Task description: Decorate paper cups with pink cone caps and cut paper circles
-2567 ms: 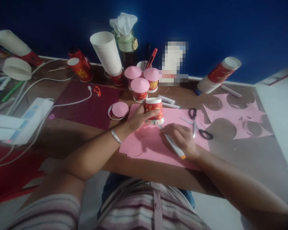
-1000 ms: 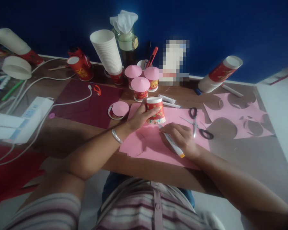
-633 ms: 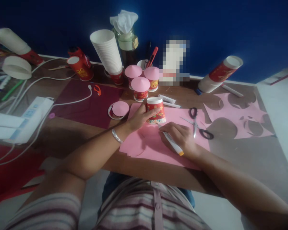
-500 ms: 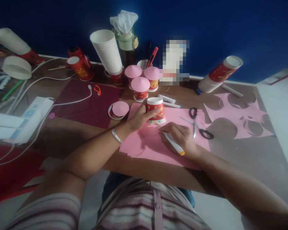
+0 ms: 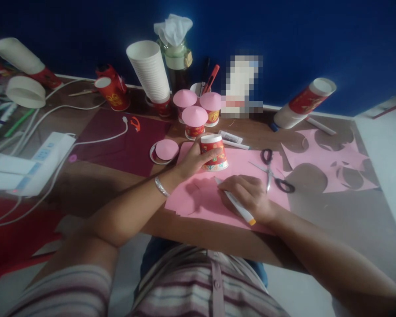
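Note:
My left hand is wrapped round a red patterned paper cup, which is upside down over a stack of pink paper. In my right hand is a white marker with an orange end, its tip just below the cup and over the pink paper. Black-handled scissors lie partly open on the paper's right side. Left of the cup, a pink paper disc rests on a white ring-shaped piece. Behind stand three small red cups with pink cone tops.
Pink paper scraps with round holes lie at the right. At the back are a tall stack of white cups, a leaning cup stack and a jar with tissue. White cables and a power strip occupy the left.
The marker tip has moved slightly left and down, away from the cup's lower edge. The cup has turned a little in my left hand, showing a different part of its pattern.

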Demonstrator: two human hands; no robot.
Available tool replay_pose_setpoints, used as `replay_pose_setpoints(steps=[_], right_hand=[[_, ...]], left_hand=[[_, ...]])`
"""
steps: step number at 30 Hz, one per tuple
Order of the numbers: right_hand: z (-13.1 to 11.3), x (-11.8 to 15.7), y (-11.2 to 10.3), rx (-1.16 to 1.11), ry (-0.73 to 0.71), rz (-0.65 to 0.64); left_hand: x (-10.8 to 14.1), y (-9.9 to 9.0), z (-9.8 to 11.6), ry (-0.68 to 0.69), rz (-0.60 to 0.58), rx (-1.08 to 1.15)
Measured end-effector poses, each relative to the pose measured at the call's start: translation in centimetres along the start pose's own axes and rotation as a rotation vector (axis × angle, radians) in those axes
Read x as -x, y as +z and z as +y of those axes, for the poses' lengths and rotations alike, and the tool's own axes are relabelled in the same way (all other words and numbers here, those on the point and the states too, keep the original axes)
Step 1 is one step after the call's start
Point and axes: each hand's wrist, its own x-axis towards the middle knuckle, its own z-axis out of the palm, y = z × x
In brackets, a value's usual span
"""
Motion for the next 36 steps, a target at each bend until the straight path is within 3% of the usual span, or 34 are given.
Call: replay_pose_setpoints(steps=[14, 36], right_hand=[[0.26, -0.02, -0.11, 0.000, 0.045, -0.033], [0.46, 0.16, -0.08, -0.004, 0.057, -0.094]], left_hand=[[-0.37, -0.34, -0.28, 0.107, -0.010, -0.235], [-0.07, -0.13, 0.33, 0.102, -0.004, -0.274]])
